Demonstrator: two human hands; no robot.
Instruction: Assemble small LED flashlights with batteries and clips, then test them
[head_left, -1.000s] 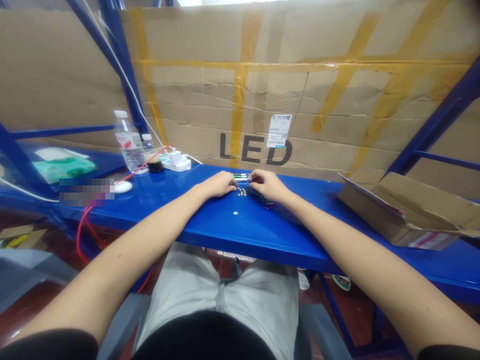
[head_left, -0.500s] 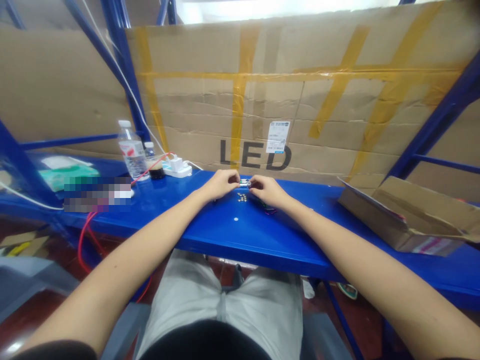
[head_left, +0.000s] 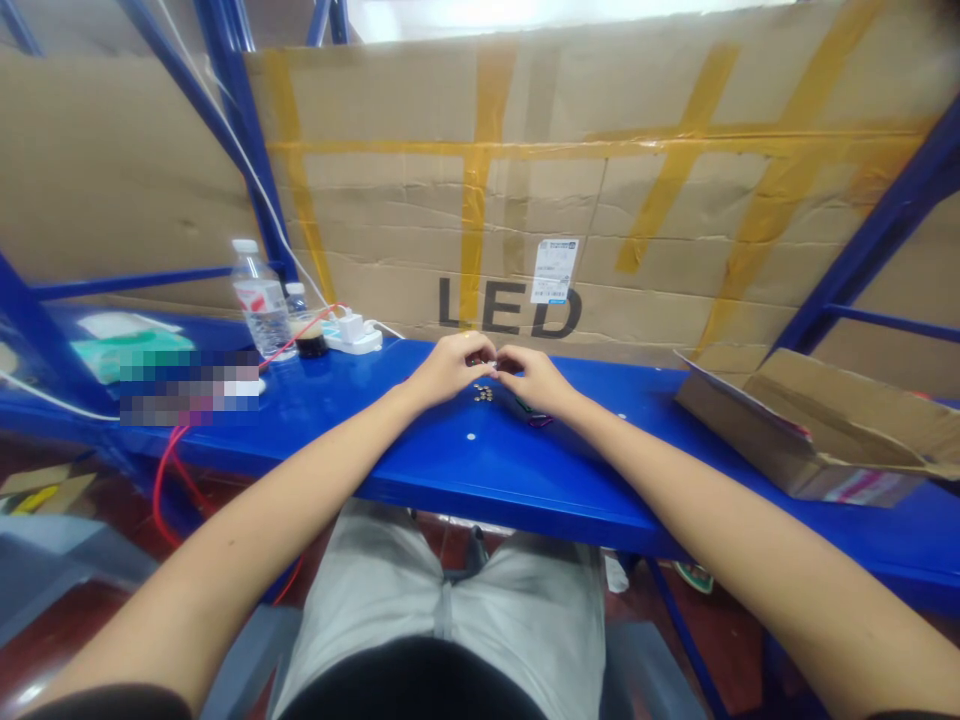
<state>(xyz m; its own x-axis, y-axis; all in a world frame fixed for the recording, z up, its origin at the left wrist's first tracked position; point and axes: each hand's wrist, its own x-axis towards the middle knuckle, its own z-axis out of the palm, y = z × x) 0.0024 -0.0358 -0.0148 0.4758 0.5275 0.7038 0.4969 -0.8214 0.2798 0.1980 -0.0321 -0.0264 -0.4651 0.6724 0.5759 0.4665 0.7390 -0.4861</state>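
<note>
My left hand and my right hand meet over the blue table, fingers curled and fingertips pinched together. Between them shows a bit of a small silver metal piece; most of it is hidden by the fingers, and its kind cannot be made out. Just below the fingertips lie several tiny brass-coloured pieces in a loose group. Beside the right hand, partly under it, rest thin green and magenta looped items, too small to name.
An open cardboard box stands to the right. At left are a water bottle, a small bottle of dark liquid, a white power strip and a green tissue pack. A large cardboard sheet walls off the back.
Both hands have drawn closer together, and their fingertips now cover most of the silver piece that showed between them. The view has shifted very slightly.
</note>
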